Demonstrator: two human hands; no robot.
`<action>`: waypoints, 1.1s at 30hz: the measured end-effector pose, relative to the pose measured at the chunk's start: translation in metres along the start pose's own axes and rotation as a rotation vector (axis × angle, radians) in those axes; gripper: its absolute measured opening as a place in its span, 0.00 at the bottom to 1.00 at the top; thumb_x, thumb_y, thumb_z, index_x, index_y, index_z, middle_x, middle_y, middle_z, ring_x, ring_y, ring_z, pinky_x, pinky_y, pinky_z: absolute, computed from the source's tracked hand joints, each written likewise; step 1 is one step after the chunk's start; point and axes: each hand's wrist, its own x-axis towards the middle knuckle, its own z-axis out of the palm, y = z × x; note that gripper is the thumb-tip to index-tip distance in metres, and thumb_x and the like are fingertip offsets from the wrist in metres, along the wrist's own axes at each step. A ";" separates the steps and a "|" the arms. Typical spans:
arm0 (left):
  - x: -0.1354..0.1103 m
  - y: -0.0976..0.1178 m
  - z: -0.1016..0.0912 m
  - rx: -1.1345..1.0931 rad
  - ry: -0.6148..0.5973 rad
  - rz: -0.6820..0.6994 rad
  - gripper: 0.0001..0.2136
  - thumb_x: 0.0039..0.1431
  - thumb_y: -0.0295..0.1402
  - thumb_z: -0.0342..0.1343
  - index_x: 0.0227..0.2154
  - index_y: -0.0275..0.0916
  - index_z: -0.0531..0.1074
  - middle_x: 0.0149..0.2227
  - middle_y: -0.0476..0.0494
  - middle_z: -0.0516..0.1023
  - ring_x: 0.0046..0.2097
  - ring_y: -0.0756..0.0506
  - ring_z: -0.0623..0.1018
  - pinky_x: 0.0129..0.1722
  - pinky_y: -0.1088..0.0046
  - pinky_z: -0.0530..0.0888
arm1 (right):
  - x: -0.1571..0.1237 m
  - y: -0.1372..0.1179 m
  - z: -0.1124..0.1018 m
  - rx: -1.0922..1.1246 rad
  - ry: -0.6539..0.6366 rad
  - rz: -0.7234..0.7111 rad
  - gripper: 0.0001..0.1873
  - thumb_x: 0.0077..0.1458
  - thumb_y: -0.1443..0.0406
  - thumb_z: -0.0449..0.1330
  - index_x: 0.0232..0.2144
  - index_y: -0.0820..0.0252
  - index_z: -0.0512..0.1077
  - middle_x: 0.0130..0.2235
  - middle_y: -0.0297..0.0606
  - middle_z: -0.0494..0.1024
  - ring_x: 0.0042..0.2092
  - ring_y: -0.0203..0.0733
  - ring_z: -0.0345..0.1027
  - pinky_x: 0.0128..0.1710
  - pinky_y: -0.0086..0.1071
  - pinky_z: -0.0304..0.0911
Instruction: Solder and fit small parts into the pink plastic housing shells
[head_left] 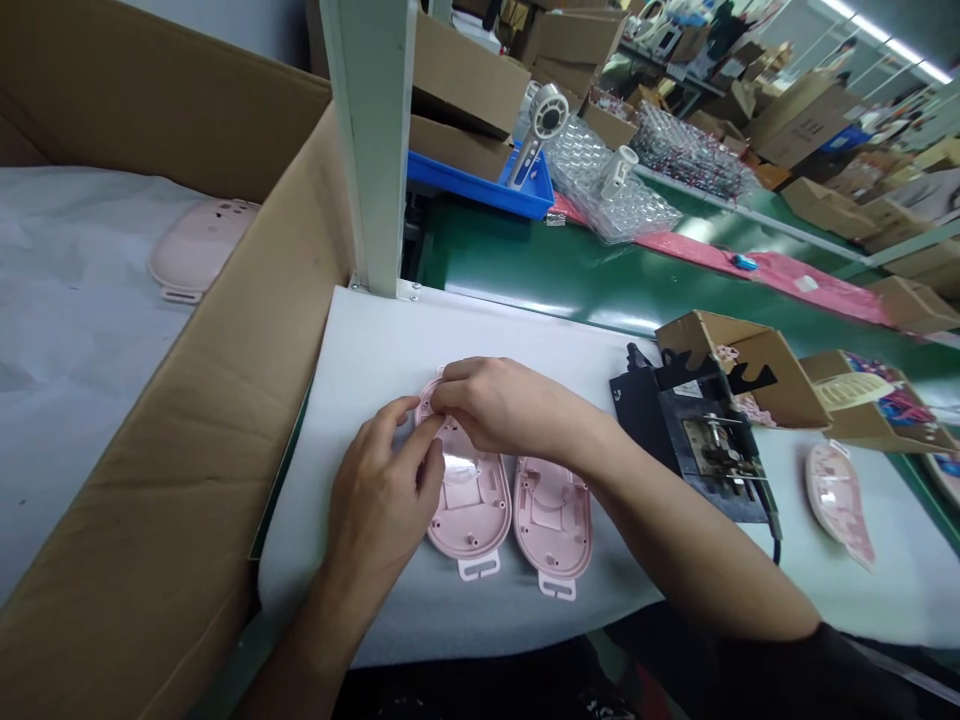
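A pink shell (469, 535) lies hollow side up on the bench (367, 345), under both hands, with a second shell (553, 540) just beside it. The right hand (499, 400) bunches its fingers over the far end, the left hand (386, 485) bringing thumb and forefinger to the same spot; whether either grasps anything is hidden. Best to brace the rim with the left and work gently, without tilting the shell
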 end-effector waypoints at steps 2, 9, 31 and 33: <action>0.000 0.000 0.000 -0.004 0.004 0.001 0.13 0.66 0.28 0.55 0.51 0.43 0.76 0.56 0.40 0.74 0.52 0.39 0.77 0.48 0.57 0.78 | 0.001 0.000 0.000 0.002 -0.008 0.005 0.08 0.60 0.73 0.57 0.34 0.60 0.76 0.35 0.39 0.75 0.35 0.40 0.68 0.34 0.35 0.60; 0.002 0.001 0.000 0.030 -0.032 0.014 0.13 0.66 0.28 0.54 0.49 0.42 0.78 0.55 0.38 0.73 0.51 0.38 0.77 0.47 0.56 0.78 | 0.005 -0.001 0.009 -0.020 0.010 0.017 0.10 0.64 0.71 0.54 0.39 0.63 0.77 0.37 0.41 0.75 0.36 0.40 0.68 0.36 0.34 0.60; 0.004 0.001 -0.001 0.145 -0.104 0.074 0.16 0.66 0.28 0.52 0.53 0.41 0.77 0.54 0.34 0.71 0.49 0.34 0.76 0.44 0.52 0.77 | -0.007 0.016 0.036 0.333 0.305 0.155 0.22 0.62 0.72 0.53 0.58 0.62 0.67 0.55 0.45 0.73 0.56 0.48 0.65 0.60 0.48 0.62; 0.004 0.001 -0.002 0.163 -0.118 0.099 0.16 0.66 0.27 0.51 0.53 0.41 0.77 0.54 0.33 0.71 0.50 0.34 0.76 0.44 0.51 0.77 | -0.010 0.020 0.037 0.389 0.277 0.176 0.23 0.61 0.71 0.55 0.59 0.62 0.67 0.54 0.45 0.74 0.54 0.47 0.68 0.58 0.45 0.65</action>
